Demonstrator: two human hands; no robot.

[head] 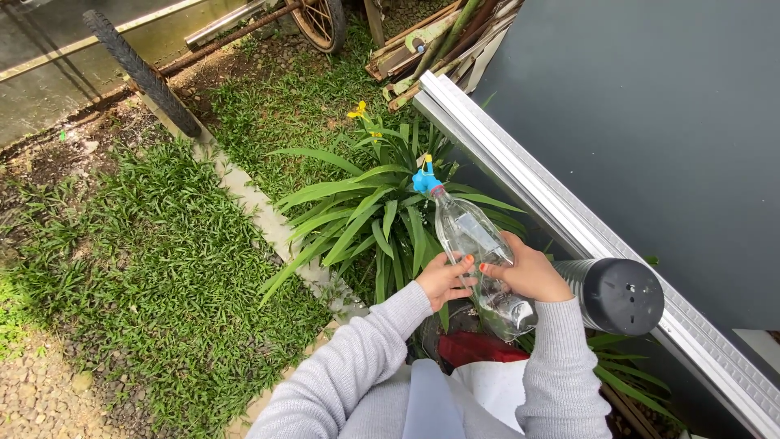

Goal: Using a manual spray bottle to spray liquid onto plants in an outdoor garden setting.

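Both my hands hold a clear plastic bottle [471,236] with a blue spray nozzle [424,179] on its neck. The bottle tilts up and away, nozzle toward a green long-leaved plant [366,219] with a small yellow flower [357,110]. My left hand [443,280] grips the bottle's left side. Wrapped over its right side near the base is my right hand [528,272]. A little water sits in the bottle's lower end. Grey knit sleeves cover both arms.
A black plastic pot [621,295] lies on its side against a metal rail [552,203] beside a dark wall. Grass [154,268] spreads left of a concrete edging strip. A bicycle tyre [142,73], a wheel and stacked wood and bamboo lie at the back. Gravel lies at the bottom left.
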